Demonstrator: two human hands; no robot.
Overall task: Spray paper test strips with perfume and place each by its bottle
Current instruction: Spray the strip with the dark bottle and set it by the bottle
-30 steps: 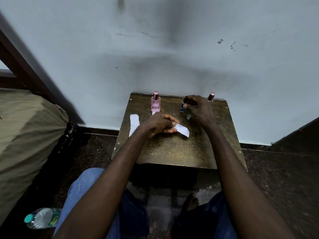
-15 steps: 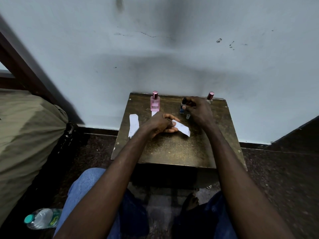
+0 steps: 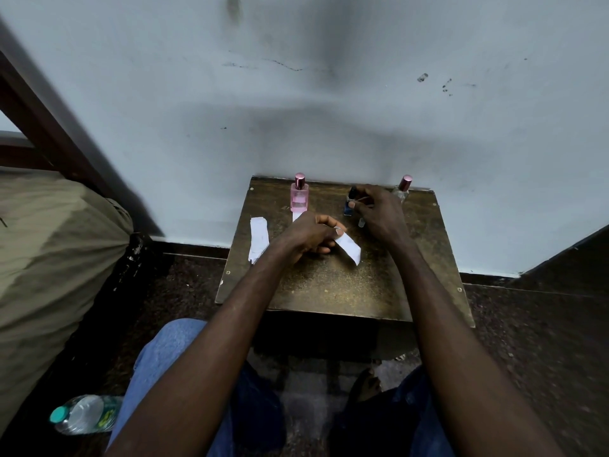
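The left hand [image 3: 309, 234] is closed in a pinch grip on one end of a white strip [image 3: 348, 247]; the thumb and first fingers press the paper, and the other fingers are curled under. The free end of the strip points down and to the right, just over the bench [image 3: 329, 285], and I cannot tell if it touches the wood.

The right hand [image 3: 379, 214] is closed around the blue bottle [image 3: 347, 207], which stands near the back of the bench. The fingers wrap the upper part and the dark cap [image 3: 353, 192]; it seems that one finger lies on top, but the view is dark there.

The pink bottle [image 3: 299, 197] stands upright to the left of it, with a strip end showing just in front of it. The clear bottle [image 3: 402, 189] stands at the right, behind the right hand. Another strip [image 3: 259, 238] lies flat at the left side of the bench, apart from both hands.
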